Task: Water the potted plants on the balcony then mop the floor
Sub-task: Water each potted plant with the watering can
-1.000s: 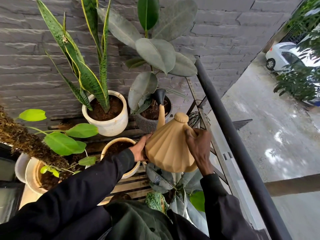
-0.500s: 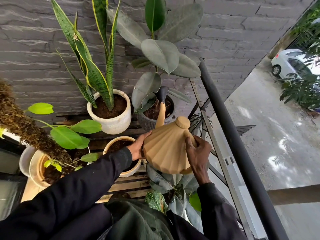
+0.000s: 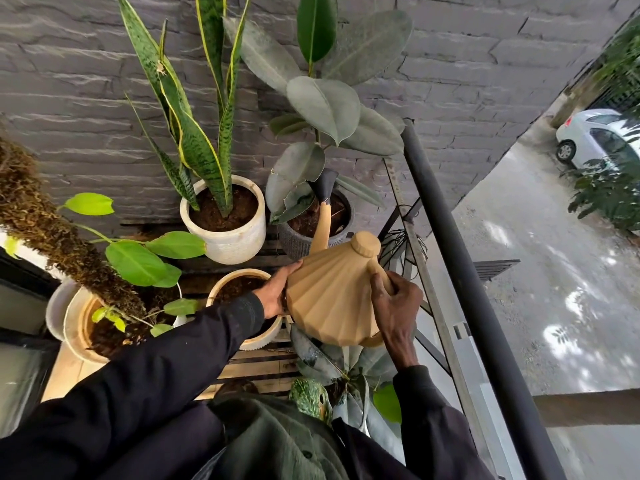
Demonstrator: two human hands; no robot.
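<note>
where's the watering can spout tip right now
Head view, centre: the dark spout tip of the watering can is over the grey pot, right of the white snake-plant pot.

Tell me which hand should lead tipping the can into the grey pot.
Right, probably. The right hand grips the handle of the watering can, so it can lever the spout down over the grey pot; the left hand only rests against its side.

a: tally, pots with soil showing?
b: four. white pot (image 3: 228, 245), grey pot (image 3: 293, 244), cream pot (image 3: 239, 274), tan pot (image 3: 74, 327).
a: cans?
b: one can (image 3: 332, 306).
a: hands?
b: two. left hand (image 3: 277, 295), right hand (image 3: 396, 306).
a: beyond the balcony?
b: one rail (image 3: 450, 254), one car (image 3: 588, 136).
</note>
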